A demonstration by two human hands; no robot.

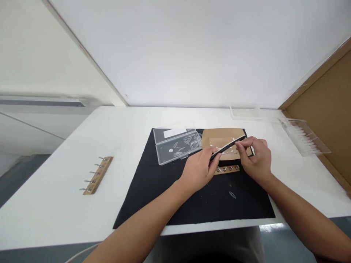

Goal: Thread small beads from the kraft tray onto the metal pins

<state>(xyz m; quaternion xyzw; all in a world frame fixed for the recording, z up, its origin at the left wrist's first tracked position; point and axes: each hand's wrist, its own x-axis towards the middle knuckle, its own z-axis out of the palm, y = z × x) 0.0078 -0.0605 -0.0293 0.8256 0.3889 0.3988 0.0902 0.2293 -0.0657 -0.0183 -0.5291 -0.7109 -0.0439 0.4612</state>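
Note:
My left hand point(199, 166) is closed on the near end of a long flat black strip point(228, 147) with a white edge, held tilted up to the right. My right hand point(255, 155) pinches thumb and forefinger together at the strip's far half; anything small between them is hidden. Behind the strip lies a tan sheet point(222, 133) dotted with small white bits. Partly covered by my left hand, a wooden bar with metal clips point(230, 168) lies just below. A clear hinged case point(178, 146) holds clear nail tips point(188, 139). One loose clear nail tip point(232, 195) lies nearer me.
A black mat point(197, 212) covers part of the white table point(63, 212). On the left lies another wooden bar with upright metal clips point(98, 176). At the right are a clear rack of pale pieces point(301, 137), a clear tray point(245, 114) and a brown board point(326, 95).

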